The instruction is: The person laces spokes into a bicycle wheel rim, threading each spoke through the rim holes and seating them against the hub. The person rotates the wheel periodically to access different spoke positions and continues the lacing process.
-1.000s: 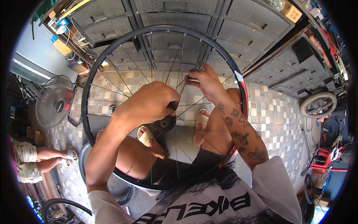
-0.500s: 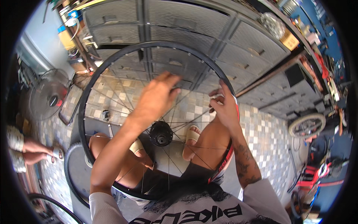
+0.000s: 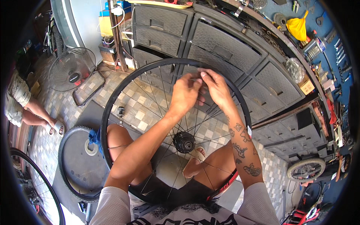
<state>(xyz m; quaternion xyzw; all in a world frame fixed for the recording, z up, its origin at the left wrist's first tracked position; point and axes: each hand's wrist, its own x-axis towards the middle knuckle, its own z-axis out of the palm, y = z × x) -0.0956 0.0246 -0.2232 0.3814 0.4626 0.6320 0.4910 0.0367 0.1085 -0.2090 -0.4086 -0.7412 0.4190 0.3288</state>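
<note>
A black bicycle rim (image 3: 245, 108) with thin spokes rests across my lap, tilted with its far side up. Its dark hub (image 3: 184, 142) sits near the middle, between my knees. Above the upper part of the wheel, my left hand (image 3: 185, 93) and my right hand (image 3: 217, 88) come together with curled fingers. Their fingertips almost touch near the inside of the rim. Whatever they pinch, if anything, is too small to make out. Neither hand plainly grips the rim, which leans on my thighs.
Grey drawers (image 3: 221, 50) stand just beyond the wheel. A tyre (image 3: 62, 159), a roll of tape (image 3: 91, 147) and a blue cloth (image 3: 94, 138) lie at my left. A small tool (image 3: 120, 111) is on the tiles. Further left are a fan (image 3: 75, 71) and another person's legs (image 3: 37, 112).
My left hand has moved right, and my right hand has come off the rim's right side, in to meet it. The view has also shifted.
</note>
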